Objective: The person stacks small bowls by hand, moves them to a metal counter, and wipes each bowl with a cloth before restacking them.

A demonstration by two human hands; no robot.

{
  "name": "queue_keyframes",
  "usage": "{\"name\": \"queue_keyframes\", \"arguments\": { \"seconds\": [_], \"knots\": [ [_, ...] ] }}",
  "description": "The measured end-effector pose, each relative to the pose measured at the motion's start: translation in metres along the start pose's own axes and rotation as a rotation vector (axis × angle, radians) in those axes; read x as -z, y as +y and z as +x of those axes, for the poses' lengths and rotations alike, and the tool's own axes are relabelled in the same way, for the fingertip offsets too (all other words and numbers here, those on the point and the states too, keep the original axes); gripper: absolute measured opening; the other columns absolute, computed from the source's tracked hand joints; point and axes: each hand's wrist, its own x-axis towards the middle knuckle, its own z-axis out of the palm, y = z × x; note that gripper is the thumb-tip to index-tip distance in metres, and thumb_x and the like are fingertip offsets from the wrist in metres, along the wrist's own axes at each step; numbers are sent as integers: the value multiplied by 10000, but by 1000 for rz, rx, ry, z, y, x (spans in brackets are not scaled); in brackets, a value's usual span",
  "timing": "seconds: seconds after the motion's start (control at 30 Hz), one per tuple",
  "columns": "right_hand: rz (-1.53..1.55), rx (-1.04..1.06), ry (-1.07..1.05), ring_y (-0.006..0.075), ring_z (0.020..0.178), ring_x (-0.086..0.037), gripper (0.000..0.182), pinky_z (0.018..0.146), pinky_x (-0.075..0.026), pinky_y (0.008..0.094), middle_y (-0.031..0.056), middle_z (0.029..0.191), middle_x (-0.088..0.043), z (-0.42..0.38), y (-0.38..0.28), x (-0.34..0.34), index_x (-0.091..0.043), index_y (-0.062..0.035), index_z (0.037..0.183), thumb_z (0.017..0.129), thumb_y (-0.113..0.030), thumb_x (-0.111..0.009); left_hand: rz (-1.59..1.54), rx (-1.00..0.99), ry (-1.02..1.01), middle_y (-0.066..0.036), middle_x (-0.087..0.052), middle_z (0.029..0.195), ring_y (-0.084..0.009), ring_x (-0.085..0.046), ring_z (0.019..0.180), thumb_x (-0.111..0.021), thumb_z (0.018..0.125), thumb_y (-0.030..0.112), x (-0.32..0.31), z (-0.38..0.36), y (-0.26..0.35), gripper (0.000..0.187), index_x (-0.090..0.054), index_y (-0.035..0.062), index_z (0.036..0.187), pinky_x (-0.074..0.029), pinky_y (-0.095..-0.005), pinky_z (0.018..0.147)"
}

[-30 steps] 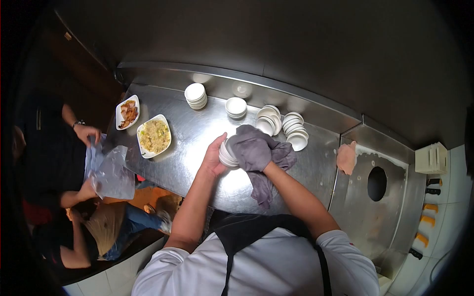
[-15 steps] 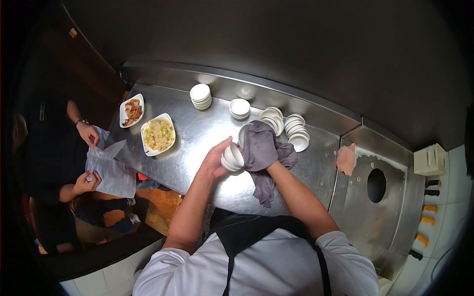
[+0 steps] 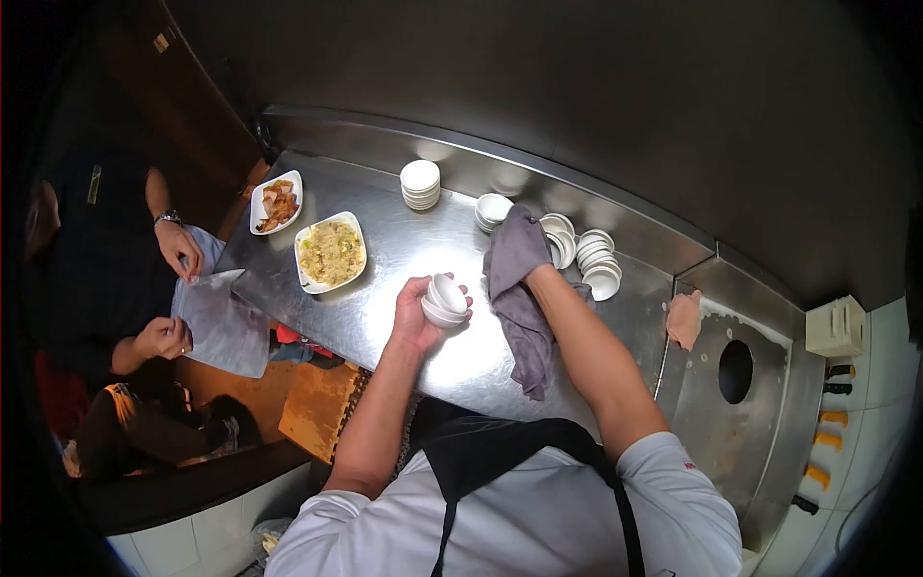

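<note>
In the head view, my left hand (image 3: 413,315) holds a few small white bowls (image 3: 444,306), nested and tilted, above the steel counter. My right hand (image 3: 536,273) is draped in a grey-purple cloth (image 3: 524,332), which hides its fingers. It reaches to a short stack of white bowls (image 3: 492,208) near the back ledge; whether it touches them is hidden. Right of the cloth, tilted white bowls (image 3: 560,229) lean beside another slumped row of bowls (image 3: 600,274). A neat stack of white bowls (image 3: 420,180) stands further left.
A plate of fried rice (image 3: 330,254) and a dish of sliced meat (image 3: 277,204) sit on the left of the counter (image 3: 385,240). Another person's hands (image 3: 165,337) hold a plastic bag (image 3: 223,332). At right are a pink cloth (image 3: 684,319), a round hole (image 3: 735,372) and several knives (image 3: 832,419).
My right hand, with the cloth, has moved away from the bowls in my left hand toward the stack at the back. My left hand still holds its bowls. The view has shifted slightly.
</note>
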Motion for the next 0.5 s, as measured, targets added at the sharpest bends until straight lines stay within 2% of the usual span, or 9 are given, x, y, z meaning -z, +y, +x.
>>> {"name": "queue_keyframes", "arguments": {
  "seconds": [0.03, 0.1, 0.17, 0.23, 0.3, 0.37, 0.43, 0.47, 0.5],
  "knots": [
    [-172, 86, -13, 348, 871, -636, 514, 700, -508, 484, 264, 1001, -629, 1, -2, -3, -571, 99, 1081, 771, -309, -536, -1, 6, -13, -214, -616, 1024, -387, -630, 934, -505, 888, 376, 4, 2, 1, 444, -540, 18, 1147, -546, -534, 769],
    [-315, -27, 279, 337, 914, -632, 459, 721, -506, 497, 233, 1075, -617, -48, -17, 35, -613, 85, 1031, 792, -290, -500, 22, 38, -43, -194, -622, 1008, -375, -633, 939, -512, 907, 393, 7, 3, 2, 431, -556, 25, 1128, -546, -537, 783],
    [-217, 152, 204, 343, 940, -582, 491, 762, -483, 458, 254, 1059, -573, -80, -32, 102, -590, 43, 1058, 676, -264, -560, 69, 89, -76, -168, -629, 993, -357, -638, 939, -524, 924, 408, 2, 7, -1, 414, -574, 38, 1105, -546, -545, 794],
    [86, 260, 276, 348, 926, -576, 471, 786, -476, 442, 236, 1021, -570, -88, -35, 103, -602, 27, 1015, 634, -249, -591, 34, 89, -79, -162, -645, 1124, -297, -652, 1009, -534, 957, 340, -32, 1, -12, 368, -585, 50, 1177, -538, -483, 893],
    [389, 347, 343, 354, 913, -569, 453, 811, -468, 426, 219, 983, -568, -98, -34, 101, -613, 12, 972, 592, -233, -622, 54, 80, -141, -175, -636, 1173, -286, -639, 1064, -524, 966, 314, -23, 18, -21, 391, -566, 18, 1218, -518, -447, 946],
    [506, 306, 364, 354, 910, -567, 425, 819, -463, 426, 201, 957, -566, -106, -30, 98, -623, -7, 928, 568, -232, -640, 90, 87, -132, -172, -642, 1158, -284, -634, 1074, -520, 965, 328, -33, 18, -26, 413, -562, 2, 1214, -511, -453, 957],
    [440, 153, 333, 347, 915, -569, 386, 811, -459, 444, 181, 944, -566, -111, -31, 91, -629, -30, 883, 564, -245, -646, 115, 107, -124, -173, -642, 1157, -287, -630, 1081, -508, 966, 345, -39, 20, -33, 434, -559, -9, 1212, -506, -458, 964],
    [507, 211, 513, 349, 902, -567, 358, 797, -458, 447, 170, 942, -569, -115, -27, 83, -628, -46, 856, 565, -254, -654, 120, 117, -120, -175, -639, 1163, -291, -629, 1084, -497, 968, 355, -39, 20, -36, 445, -558, -11, 1213, -506, -460, 964],
    [508, 198, 492, 345, 902, -564, 301, 785, -453, 447, 166, 936, -578, -118, -24, 78, -633, -51, 852, 613, -234, -629, 125, 124, -116, -178, -636, 1169, -295, -627, 1087, -486, 970, 365, -40, 21, -38, 455, -556, -13, 1213, -505, -461, 965]
  ]
}}
